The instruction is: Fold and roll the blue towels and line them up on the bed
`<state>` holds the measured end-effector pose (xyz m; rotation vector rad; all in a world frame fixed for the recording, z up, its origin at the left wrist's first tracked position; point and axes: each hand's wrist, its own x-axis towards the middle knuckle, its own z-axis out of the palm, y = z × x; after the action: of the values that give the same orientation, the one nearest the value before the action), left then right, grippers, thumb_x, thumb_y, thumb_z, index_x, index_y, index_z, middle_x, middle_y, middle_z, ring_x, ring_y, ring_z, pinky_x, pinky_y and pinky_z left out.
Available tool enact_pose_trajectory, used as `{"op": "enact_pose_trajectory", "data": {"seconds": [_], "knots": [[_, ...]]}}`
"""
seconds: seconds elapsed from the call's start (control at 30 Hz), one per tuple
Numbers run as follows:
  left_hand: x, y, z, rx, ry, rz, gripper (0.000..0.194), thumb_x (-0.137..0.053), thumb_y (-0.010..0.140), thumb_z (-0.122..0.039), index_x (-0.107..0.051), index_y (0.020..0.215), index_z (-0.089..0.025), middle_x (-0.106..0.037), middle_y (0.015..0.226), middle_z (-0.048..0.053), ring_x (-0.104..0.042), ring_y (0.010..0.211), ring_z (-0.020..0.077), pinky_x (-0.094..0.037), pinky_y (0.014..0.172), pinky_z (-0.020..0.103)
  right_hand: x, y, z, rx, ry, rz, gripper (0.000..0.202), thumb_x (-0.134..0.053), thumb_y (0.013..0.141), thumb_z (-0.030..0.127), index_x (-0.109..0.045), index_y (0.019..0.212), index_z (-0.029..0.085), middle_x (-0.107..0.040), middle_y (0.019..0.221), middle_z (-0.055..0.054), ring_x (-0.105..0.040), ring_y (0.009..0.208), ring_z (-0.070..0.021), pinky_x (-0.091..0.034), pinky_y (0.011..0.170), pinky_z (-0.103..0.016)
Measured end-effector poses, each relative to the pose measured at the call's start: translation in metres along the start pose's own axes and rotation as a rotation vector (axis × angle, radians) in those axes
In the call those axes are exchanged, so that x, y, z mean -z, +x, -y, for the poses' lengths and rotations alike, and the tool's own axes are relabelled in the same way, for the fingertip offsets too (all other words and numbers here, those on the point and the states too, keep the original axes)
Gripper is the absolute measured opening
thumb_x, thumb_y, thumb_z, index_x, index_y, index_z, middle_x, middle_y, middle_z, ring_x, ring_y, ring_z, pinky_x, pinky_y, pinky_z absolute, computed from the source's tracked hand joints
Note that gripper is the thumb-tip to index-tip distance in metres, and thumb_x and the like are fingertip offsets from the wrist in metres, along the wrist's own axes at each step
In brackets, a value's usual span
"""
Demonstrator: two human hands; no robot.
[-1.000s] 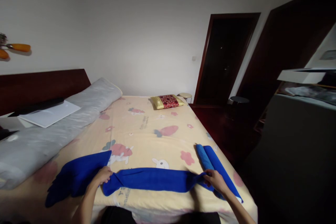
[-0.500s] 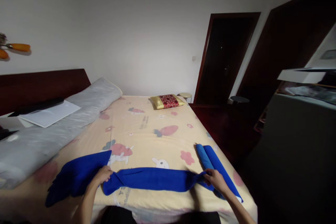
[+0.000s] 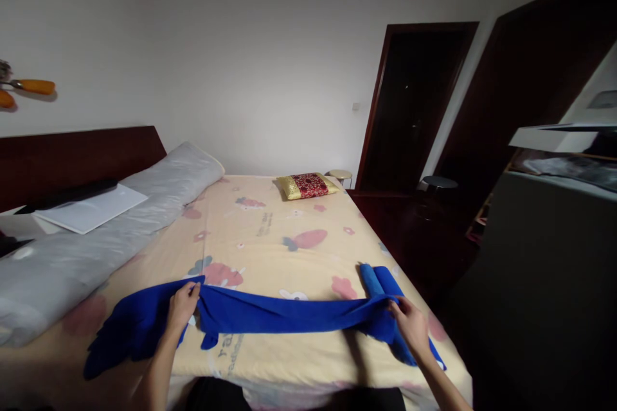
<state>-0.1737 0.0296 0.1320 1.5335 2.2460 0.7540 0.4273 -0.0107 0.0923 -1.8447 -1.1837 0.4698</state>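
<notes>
A long blue cloth point(image 3: 289, 316) hangs stretched between my two hands above the near part of the bed. My left hand point(image 3: 184, 306) pinches its left end, with a short flap dangling just to the right. The other end is pinched by my right hand point(image 3: 409, 323), over two rolled blue cloths point(image 3: 389, 282) lying side by side, which it partly covers. Beneath and beside my left hand, another blue cloth point(image 3: 128, 321) lies loosely spread on the patterned bed sheet point(image 3: 270, 270).
At the left, a long grey bolster point(image 3: 130, 225) carries a white sheet or folder point(image 3: 91, 209). A gold and red cushion point(image 3: 311, 186) sits at the bed's far edge. Two stools point(image 3: 340, 174) point(image 3: 439, 183) stand beyond the bed, and a dark cabinet point(image 3: 544, 270) is at the right.
Both hands have moved up and away from me, the right one also slightly rightward. The cloth between them is lifted and pulled wider, its ends less bunched.
</notes>
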Motion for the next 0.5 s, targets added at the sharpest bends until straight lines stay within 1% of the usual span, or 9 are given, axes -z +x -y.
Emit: {"op": "enact_pose_trajectory", "data": {"seconds": [0.1, 0.2, 0.3, 0.37, 0.5], "knots": [[0.002, -0.001, 0.001, 0.019, -0.002, -0.01, 0.026, -0.041, 0.086, -0.04, -0.061, 0.08, -0.025, -0.074, 0.074, 0.005, -0.07, 0.089, 0.0254, -0.048, 0.073, 0.027, 0.0, 0.001, -0.002, -0.009, 0.0, 0.027, 0.043, -0.042, 0.073, 0.056, -0.059, 0.089, 0.02, -0.073, 0.076, -0.009, -0.068, 0.074, -0.0278, -0.05, 0.071, -0.037], [0.001, -0.001, 0.001, 0.026, -0.009, 0.023, 0.025, -0.041, 0.086, -0.038, -0.06, 0.076, -0.025, -0.072, 0.069, 0.004, -0.07, 0.082, 0.0242, -0.048, 0.069, 0.026, -0.002, 0.001, -0.001, -0.006, -0.019, 0.095, 0.039, -0.042, 0.072, 0.054, -0.06, 0.082, 0.021, -0.072, 0.069, -0.007, -0.067, 0.067, -0.0253, -0.05, 0.066, -0.034], [-0.006, -0.002, 0.0, 0.019, -0.025, 0.114, 0.025, -0.043, 0.084, -0.036, -0.057, 0.069, -0.023, -0.067, 0.058, 0.002, -0.069, 0.067, 0.0212, -0.047, 0.062, 0.025, -0.004, 0.0, 0.001, 0.002, -0.04, 0.162, 0.032, -0.045, 0.069, 0.05, -0.06, 0.073, 0.022, -0.069, 0.061, -0.004, -0.065, 0.059, -0.0229, -0.047, 0.061, -0.033], [-0.013, -0.004, -0.001, 0.015, -0.041, 0.19, 0.023, -0.045, 0.082, -0.034, -0.057, 0.066, -0.022, -0.064, 0.052, 0.001, -0.066, 0.056, 0.0201, -0.047, 0.057, 0.026, -0.007, -0.001, 0.001, 0.011, -0.047, 0.2, 0.029, -0.045, 0.069, 0.048, -0.06, 0.072, 0.023, -0.068, 0.059, -0.003, -0.064, 0.057, -0.0219, -0.047, 0.06, -0.032], [-0.023, -0.006, 0.002, 0.013, -0.065, 0.294, 0.021, -0.051, 0.076, -0.036, -0.055, 0.063, -0.021, -0.062, 0.047, 0.001, -0.063, 0.048, 0.0198, -0.046, 0.053, 0.028, -0.009, -0.002, 0.001, 0.017, -0.048, 0.256, 0.027, -0.045, 0.072, 0.045, -0.06, 0.073, 0.023, -0.069, 0.061, -0.002, -0.065, 0.059, -0.0206, -0.046, 0.062, -0.03]]}}
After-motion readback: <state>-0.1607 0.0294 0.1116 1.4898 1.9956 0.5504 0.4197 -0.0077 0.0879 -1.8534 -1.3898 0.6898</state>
